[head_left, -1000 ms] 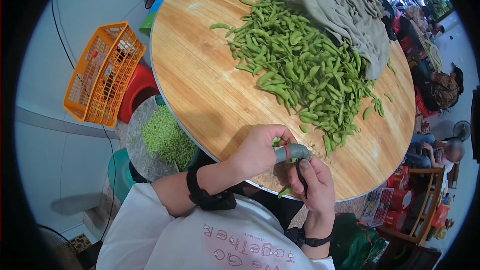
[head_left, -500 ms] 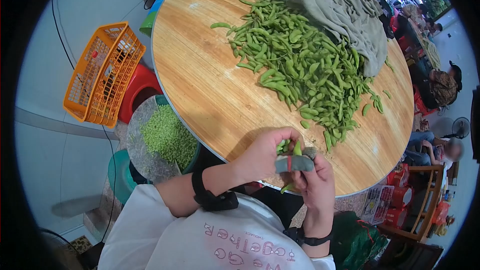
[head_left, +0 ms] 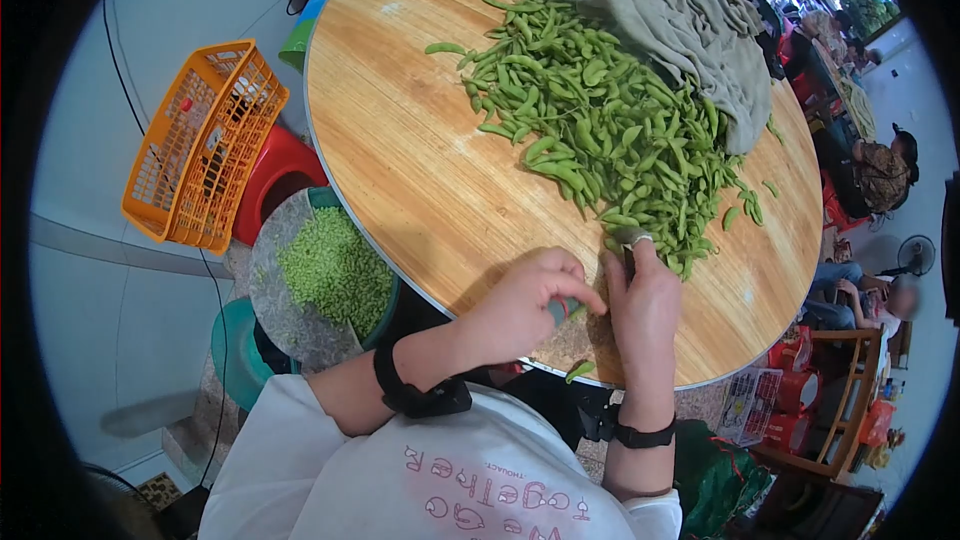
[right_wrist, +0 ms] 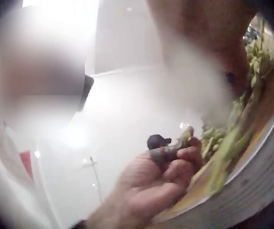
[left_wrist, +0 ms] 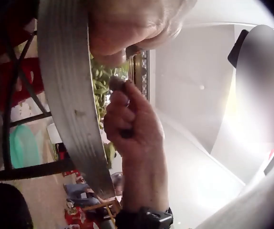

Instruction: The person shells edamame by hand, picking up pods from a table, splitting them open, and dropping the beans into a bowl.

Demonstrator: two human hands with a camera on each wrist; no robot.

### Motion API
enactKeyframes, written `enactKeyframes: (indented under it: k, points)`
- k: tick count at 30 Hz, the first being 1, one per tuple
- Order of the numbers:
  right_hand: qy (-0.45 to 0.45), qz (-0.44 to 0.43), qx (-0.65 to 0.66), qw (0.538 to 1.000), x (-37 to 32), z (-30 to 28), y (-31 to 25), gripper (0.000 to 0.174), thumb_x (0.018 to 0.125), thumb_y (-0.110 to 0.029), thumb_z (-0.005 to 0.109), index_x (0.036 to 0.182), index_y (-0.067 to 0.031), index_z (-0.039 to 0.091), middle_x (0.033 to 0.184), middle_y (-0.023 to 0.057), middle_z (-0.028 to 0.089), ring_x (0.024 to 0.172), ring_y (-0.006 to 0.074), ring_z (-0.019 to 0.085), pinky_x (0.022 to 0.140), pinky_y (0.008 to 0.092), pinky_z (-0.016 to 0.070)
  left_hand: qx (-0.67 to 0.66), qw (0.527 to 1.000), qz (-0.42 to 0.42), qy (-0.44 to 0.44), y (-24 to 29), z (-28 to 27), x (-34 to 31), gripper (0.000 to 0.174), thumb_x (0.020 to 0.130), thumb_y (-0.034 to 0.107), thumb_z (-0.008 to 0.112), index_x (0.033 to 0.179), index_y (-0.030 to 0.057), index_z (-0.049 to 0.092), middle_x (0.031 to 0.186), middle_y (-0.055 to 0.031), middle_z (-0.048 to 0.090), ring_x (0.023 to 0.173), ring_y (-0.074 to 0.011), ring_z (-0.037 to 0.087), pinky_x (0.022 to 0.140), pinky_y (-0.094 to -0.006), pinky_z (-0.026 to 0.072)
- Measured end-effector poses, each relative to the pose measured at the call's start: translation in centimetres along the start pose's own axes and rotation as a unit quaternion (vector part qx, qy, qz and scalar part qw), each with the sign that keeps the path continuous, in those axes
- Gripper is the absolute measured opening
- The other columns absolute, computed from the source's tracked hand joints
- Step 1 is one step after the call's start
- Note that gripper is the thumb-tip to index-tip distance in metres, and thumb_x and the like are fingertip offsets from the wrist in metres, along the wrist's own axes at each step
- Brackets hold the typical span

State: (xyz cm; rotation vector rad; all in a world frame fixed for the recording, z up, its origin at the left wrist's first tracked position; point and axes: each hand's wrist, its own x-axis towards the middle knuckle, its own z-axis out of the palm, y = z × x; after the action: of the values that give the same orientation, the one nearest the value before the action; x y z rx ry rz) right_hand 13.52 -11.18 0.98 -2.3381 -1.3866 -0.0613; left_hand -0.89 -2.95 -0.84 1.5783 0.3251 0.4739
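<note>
A heap of green soybean pods lies on the round wooden table. At its near edge, my right hand reaches in with fingertips among the pods. A slim dark tool is held in its curled fingers; a grey cover sits on one fingertip. To the left, my left hand is partly curled above the table edge, wearing a grey finger cover with a red band. The right wrist view shows a pale green soybean piece at its fingertips. A single pod lies at the table's rim.
Below the table's left side, shelled beans fill a container beside a grey round surface. An orange basket rests by a red stool. A grey-green cloth covers part of the heap. People sit farther right.
My hands were together over a pod; now they are apart. The right hand has moved forward to the heap's near edge, while the left stays close to the table rim.
</note>
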Motion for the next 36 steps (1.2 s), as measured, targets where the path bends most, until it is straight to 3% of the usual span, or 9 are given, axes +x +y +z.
enactKeyframes:
  k: [2,5,7,8,10,11,21,34,36]
  points:
    - [-0.017,0.025,0.014,0.999,0.0,0.2,-0.1,0.010,0.080,-0.010,0.058,0.083,-0.0018,0.053,0.070,0.0222,0.057,0.064,0.0396,0.056,0.053,0.0427,0.0429,0.105,0.992,0.048,-0.055,0.2,0.4,-0.4,0.042,0.069,-0.013,0.045,0.099,0.0082,0.064,0.095,-0.0031,0.053,0.084,-0.0112,0.050,0.070,-0.0223,0.0416]
    - [0.013,-0.002,0.065,0.998,-0.9,-0.1,0.6,0.012,0.083,-0.013,0.057,0.086,-0.0016,0.052,0.063,0.0143,0.057,0.050,0.0285,0.054,0.045,0.0341,0.0405,-0.017,0.996,-0.071,-0.059,1.9,0.0,-0.4,0.039,0.078,-0.008,0.046,0.107,0.0104,0.062,0.092,0.0005,0.056,0.077,-0.0073,0.051,0.065,-0.0203,0.0419]
    - [-0.123,0.249,0.578,0.767,-1.6,-1.6,0.2,0.013,0.086,-0.015,0.054,0.086,-0.0023,0.052,0.057,0.0036,0.051,0.041,0.0118,0.042,0.038,0.0232,0.0318,-0.108,0.975,-0.193,-0.035,2.4,0.0,-0.5,0.036,0.081,-0.006,0.048,0.110,0.0105,0.061,0.092,0.0013,0.057,0.075,-0.0060,0.051,0.062,-0.0193,0.0416]
    - [-0.123,0.250,0.579,0.766,-2.1,-1.9,0.2,0.013,0.086,-0.015,0.054,0.086,-0.0023,0.052,0.057,0.0036,0.051,0.041,0.0118,0.042,0.038,0.0232,0.0318,-0.174,0.970,-0.170,0.002,2.3,0.2,-0.4,0.034,0.082,-0.003,0.049,0.112,0.0093,0.060,0.092,0.0013,0.058,0.073,-0.0047,0.051,0.060,-0.0181,0.0405]
    - [-0.179,0.286,0.740,0.582,-3.1,-2.3,0.1,0.013,0.089,-0.015,0.051,0.088,-0.0028,0.052,0.057,-0.0028,0.044,0.042,0.0016,0.031,0.037,0.0159,0.0227,-0.237,0.960,-0.146,0.035,2.0,0.6,-0.1,0.033,0.083,-0.001,0.050,0.114,0.0081,0.059,0.092,0.0013,0.059,0.070,-0.0035,0.050,0.057,-0.0169,0.0394]
    - [-0.183,0.284,0.754,0.564,-3.4,-2.2,0.0,0.014,0.090,-0.017,0.050,0.089,-0.0031,0.052,0.056,-0.0012,0.045,0.039,0.0033,0.032,0.035,0.0170,0.0239,-0.274,0.952,-0.140,0.012,2.0,0.7,-0.1,0.032,0.083,-0.001,0.051,0.113,0.0063,0.058,0.093,0.0004,0.059,0.070,-0.0033,0.050,0.057,-0.0162,0.0385]
    - [-0.201,0.166,0.646,0.717,-5.1,-3.7,-0.7,0.025,0.094,-0.023,0.041,0.082,-0.0025,0.050,0.058,-0.0019,0.044,0.050,0.0046,0.035,0.046,0.0189,0.0260,-0.394,0.899,-0.186,0.037,1.2,0.8,0.3,0.010,0.077,0.003,0.060,0.088,0.0028,0.060,0.081,-0.0018,0.060,0.067,-0.0050,0.052,0.056,-0.0159,0.0371]
    - [-0.193,0.212,0.635,0.717,-5.7,-3.1,-0.3,0.016,0.093,-0.012,0.042,0.084,-0.0028,0.051,0.060,-0.0013,0.046,0.047,0.0039,0.033,0.043,0.0176,0.0255,-0.249,0.960,-0.127,-0.031,0.7,1.1,0.7,0.015,0.078,0.003,0.061,0.093,0.0007,0.059,0.086,-0.0041,0.059,0.079,-0.0096,0.056,0.073,-0.0228,0.0440]
    - [-0.218,0.232,0.716,0.621,-5.9,-3.0,-0.3,0.013,0.092,-0.012,0.043,0.088,-0.0029,0.051,0.061,0.0014,0.048,0.045,0.0043,0.033,0.041,0.0175,0.0254,-0.331,0.927,-0.151,-0.092,0.8,0.8,0.7,0.014,0.079,0.006,0.061,0.092,0.0003,0.059,0.087,-0.0043,0.060,0.081,-0.0112,0.057,0.075,-0.0236,0.0449]
